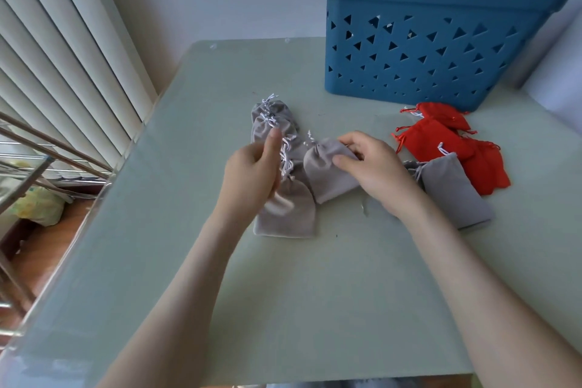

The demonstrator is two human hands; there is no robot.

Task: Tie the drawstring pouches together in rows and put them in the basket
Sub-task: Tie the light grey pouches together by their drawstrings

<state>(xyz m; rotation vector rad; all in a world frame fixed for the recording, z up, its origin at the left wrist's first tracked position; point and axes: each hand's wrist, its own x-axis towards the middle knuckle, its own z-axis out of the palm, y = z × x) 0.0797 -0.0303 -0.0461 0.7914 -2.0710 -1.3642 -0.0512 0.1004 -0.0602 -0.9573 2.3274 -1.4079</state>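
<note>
Your left hand [252, 173] curls on the white strings [285, 164] of the grey pouch row [283, 214] at the centre of the table [283, 293]. Your right hand [371, 167] pinches 1 loose grey pouch [327, 176] just beside it, at 3 o'clock. The red pouches [434, 138] lie at 2 o'clock, the blue basket [425, 50] at 1 o'clock.
</note>
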